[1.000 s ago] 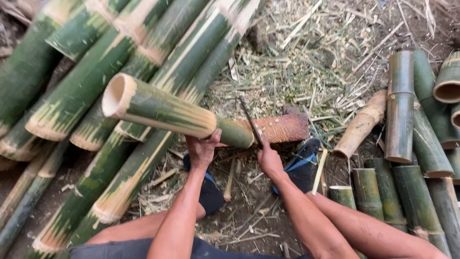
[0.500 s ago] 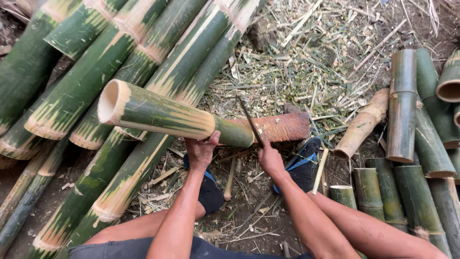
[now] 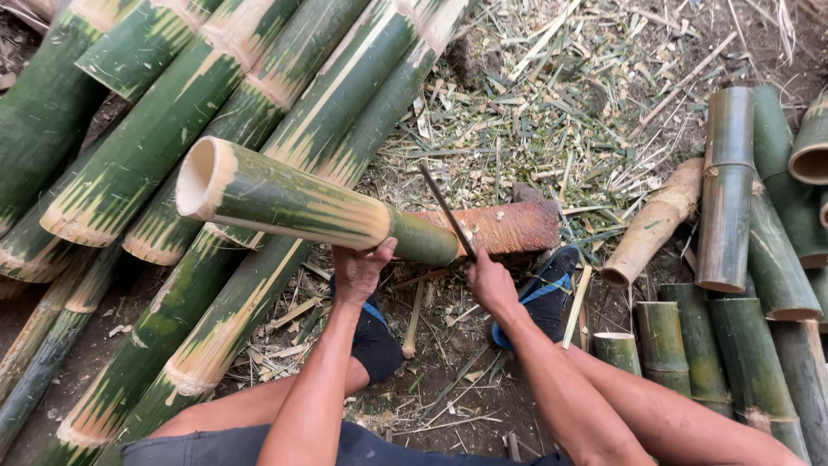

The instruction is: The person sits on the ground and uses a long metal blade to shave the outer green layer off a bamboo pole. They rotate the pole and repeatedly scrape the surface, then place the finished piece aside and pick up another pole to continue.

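Nearest to us we saw two bare forearms reaching forward above dark shorts, and below them the feet in dark sandals, the right sandal having a blue strap. The ground there was dark earth, strewn with dry splinters and thin sticks.

Our left hand was cupped under a bamboo section and grasped it from below, thumb up against the smooth skin. This section was a hollow round tube, green with pale yellow streaks. Its open pale end pointed up and to the left, and its darker far end rested on a reddish-brown wooden block with a rough, fibrous surface.

Our right hand was clenched around the handle of a knife. The thin dark blade stood slanted upward, and it touched the bamboo section close to the end that lay on the block.

On the right side lay short bamboo pieces, some green, one pale brown, some showing round hollow ends.

Farther on the left, long bamboo poles lay side by side, slanting away, thick and glossy green, with pale chopped bands at the joints. Behind the block, the ground was covered with a pile of light green shavings.
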